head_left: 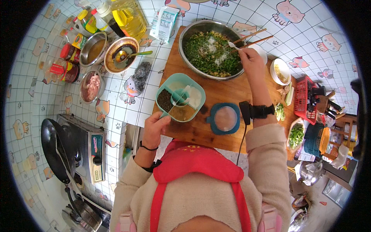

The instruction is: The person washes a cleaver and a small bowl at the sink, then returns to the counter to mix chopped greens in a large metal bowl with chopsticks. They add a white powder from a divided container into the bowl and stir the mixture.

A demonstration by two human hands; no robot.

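Note:
My left hand grips the handle of a mint-green seasoning box, held level above the wooden board. Its compartments hold dark grains, white powder and a brownish powder. My right hand pinches a small white spoon over the right side of a big steel bowl. Chopped green vegetables with yellow bits fill that bowl, and white powder lies in patches on top. A pair of wooden chopsticks leans out over the far right rim. The blue-rimmed round lid lies on the board near me.
Left of the wooden board stand a sauce bowl with a spoon, a steel bowl, minced meat and bottles. A gas stove with a black pan is farther left. Chopped scallions and a red basket stand right.

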